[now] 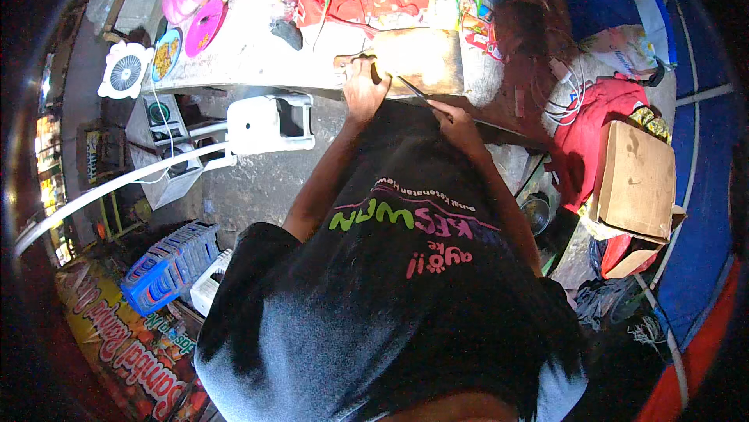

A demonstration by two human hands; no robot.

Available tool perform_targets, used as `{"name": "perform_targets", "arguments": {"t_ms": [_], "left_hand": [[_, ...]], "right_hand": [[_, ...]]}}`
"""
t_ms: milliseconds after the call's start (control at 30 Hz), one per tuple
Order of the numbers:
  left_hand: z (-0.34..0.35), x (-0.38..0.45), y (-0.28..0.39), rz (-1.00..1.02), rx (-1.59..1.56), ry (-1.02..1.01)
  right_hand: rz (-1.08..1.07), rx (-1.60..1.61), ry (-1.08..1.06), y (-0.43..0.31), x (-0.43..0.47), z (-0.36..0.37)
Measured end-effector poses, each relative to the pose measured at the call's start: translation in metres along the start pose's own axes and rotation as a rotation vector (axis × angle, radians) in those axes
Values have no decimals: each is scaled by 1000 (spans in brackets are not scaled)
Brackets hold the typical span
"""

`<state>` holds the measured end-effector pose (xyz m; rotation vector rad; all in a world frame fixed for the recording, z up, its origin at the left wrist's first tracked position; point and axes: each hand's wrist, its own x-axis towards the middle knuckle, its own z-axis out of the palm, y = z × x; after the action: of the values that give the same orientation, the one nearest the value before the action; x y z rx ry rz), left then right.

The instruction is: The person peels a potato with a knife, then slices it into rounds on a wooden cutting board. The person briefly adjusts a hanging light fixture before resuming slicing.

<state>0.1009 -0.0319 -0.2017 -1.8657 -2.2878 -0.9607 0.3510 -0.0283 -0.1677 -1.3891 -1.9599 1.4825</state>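
Note:
A wooden cutting board [418, 62] lies at the table's near edge, its handle end pointing left and partly washed out by glare. My left hand [364, 87] rests at the handle side of the board, fingers bent; whether it holds something small there cannot be made out. My right hand [456, 121] grips the handle of a knife [412, 87], whose dark blade slants up and left across the board's near edge towards my left hand. Beyond the board lie a long green leaf [329, 1], a red plastic bag [333, 9] and food packets [453, 9].
A plate of food [167, 54], a pink plate [206, 27] and a white fan [125, 70] stand at the table's left. A dark stone [287, 34] lies nearby. A white plastic chair [257, 125] is below left. Cables [564, 97] and a cardboard box [638, 179] are at right.

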Motion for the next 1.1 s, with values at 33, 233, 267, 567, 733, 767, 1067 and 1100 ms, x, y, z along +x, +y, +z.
{"name": "perform_targets", "arguments": {"t_ms": [33,233,267,567,733,767,1067,1100], "left_hand": [[0,-1,0,41,17,11],[1,1,0,-35,34,-6],[2,2,1,-59,27,-15],[1,-1,10,-237,-113,18],[-12,2,9,-575,-1306,-220],[-18,-1,8,-652,-1469,-327],[-100,-20,-29,-315,-1652,-339],[-109,-23,-38,-562,-1669,-408]], "right_hand": [[15,9,-7,0,1,0],[-69,-76,62,-7,-3,-9],[-93,-102,65,-9,-6,-12],[113,267,-78,-39,-12,-51],[76,436,-129,-63,-1,-35],[138,498,-177,-68,-1,-29],[128,412,-344,-118,5,51],[162,354,-325,-122,4,59]]}}
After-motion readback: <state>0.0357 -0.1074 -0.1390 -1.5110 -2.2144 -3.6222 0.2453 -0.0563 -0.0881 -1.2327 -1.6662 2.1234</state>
